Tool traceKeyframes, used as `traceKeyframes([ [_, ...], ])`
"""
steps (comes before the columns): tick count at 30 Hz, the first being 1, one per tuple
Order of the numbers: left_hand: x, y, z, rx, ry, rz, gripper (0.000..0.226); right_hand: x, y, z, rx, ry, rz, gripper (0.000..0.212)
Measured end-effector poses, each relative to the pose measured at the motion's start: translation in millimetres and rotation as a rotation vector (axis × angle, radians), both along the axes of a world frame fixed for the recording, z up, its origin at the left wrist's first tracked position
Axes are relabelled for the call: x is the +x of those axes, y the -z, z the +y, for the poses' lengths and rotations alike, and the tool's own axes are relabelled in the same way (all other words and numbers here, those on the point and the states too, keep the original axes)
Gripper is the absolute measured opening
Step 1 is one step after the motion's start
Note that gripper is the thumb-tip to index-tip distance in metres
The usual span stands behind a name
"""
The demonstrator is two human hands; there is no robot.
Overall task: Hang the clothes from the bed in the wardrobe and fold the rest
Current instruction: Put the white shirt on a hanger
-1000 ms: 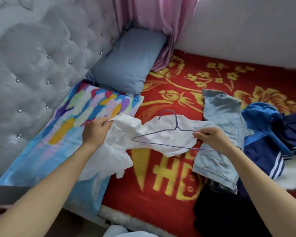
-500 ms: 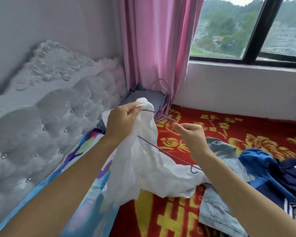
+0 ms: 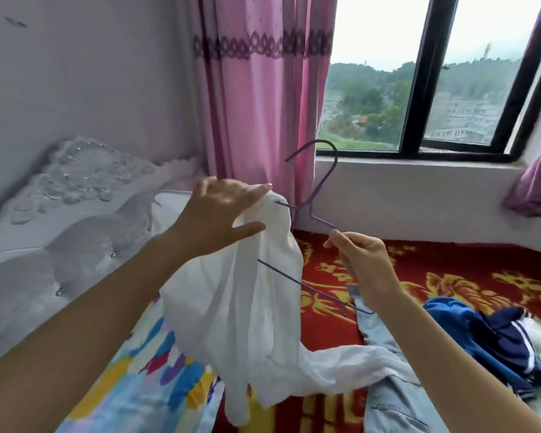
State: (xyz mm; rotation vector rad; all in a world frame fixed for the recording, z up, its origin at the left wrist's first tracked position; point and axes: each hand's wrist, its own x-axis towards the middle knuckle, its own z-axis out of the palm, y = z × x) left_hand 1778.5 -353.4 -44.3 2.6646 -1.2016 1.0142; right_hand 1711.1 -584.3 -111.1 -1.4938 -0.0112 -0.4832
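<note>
A white garment (image 3: 247, 310) hangs lifted above the bed, its top draped over one end of a thin purple wire hanger (image 3: 320, 185). My left hand (image 3: 219, 217) holds the garment's top edge at that hanger end, thumb spread below the cloth. My right hand (image 3: 361, 260) pinches the hanger's other shoulder wire, to the right of the garment. The hanger's hook points up in front of the pink curtain. The garment's lower part trails onto the red bedspread (image 3: 450, 276).
Light denim jeans (image 3: 391, 398) and a blue and navy striped garment (image 3: 487, 335) lie on the bed at right. A colourful pillow (image 3: 138, 382) lies at lower left by the grey tufted headboard (image 3: 60, 239). Pink curtain (image 3: 263, 104) and window (image 3: 419, 89) stand behind.
Both hands raised the garment and hanger off the bed to chest height. The hanger tilted upright, and my view lifted from the bed to the window.
</note>
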Motion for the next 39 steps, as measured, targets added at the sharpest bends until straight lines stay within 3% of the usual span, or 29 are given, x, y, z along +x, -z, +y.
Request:
traceKeyframes([
  [4, -2, -21, -5, -0.029, 0.060, 0.102, 0.069, -3, -8, -13, -0.033, -0.012, 0.031, 0.022],
  [6, 5, -29, -4, -0.042, 0.043, 0.123, 0.063, -2, -10, -22, -0.053, 0.018, 0.012, 0.015],
  [9, 15, -44, -1, -0.175, 0.036, 0.148, 0.037, 3, 0, -45, -0.261, 0.408, 0.036, 0.025],
  [12, 19, -55, 4, -0.298, 0.041, 0.108, 0.034, -4, 31, -39, -0.203, 0.747, 0.070, 0.029],
  [15, 18, -60, 1, -0.364, -0.002, 0.042, 0.035, -10, 71, 13, -0.171, 0.635, 0.033, 0.027],
  [19, 14, -60, -7, -0.394, -0.002, -0.043, 0.041, -6, 100, 72, -0.340, 0.572, -0.096, 0.019],
  [23, 9, -62, -4, -0.423, 0.054, -0.063, 0.041, 13, 112, 89, -0.506, 0.421, 0.137, 0.050],
  [26, 5, -63, 10, -0.477, 0.100, -0.076, 0.039, 29, 123, 74, -0.558, 0.398, 0.284, 0.015],
  [27, 4, -63, 17, -0.488, 0.105, -0.069, 0.039, 32, 123, 65, -0.563, 0.385, 0.288, 0.019],
  [28, 4, -63, 27, -0.502, 0.097, -0.053, 0.039, 37, 122, 55, -0.550, 0.363, 0.288, 0.031],
  [30, 8, -61, 46, -0.530, 0.065, 0.003, 0.039, 42, 110, 28, -0.225, 0.298, 0.266, 0.037],
  [33, 17, -49, 79, -0.553, 0.055, 0.181, 0.023, 47, 72, -14, 0.294, 0.084, 0.187, 0.015],
  [35, 25, -37, 97, -0.587, 0.070, 0.299, 0.014, 52, 41, -39, 0.286, -0.014, 0.175, 0.010],
  [37, 32, -25, 109, -0.636, 0.051, 0.348, 0.030, 57, 11, -54, 0.135, -0.014, 0.182, 0.011],
  [39, 40, -16, 114, -0.698, 0.035, 0.352, 0.031, 63, -12, -59, -0.059, 0.074, 0.162, 0.018],
])
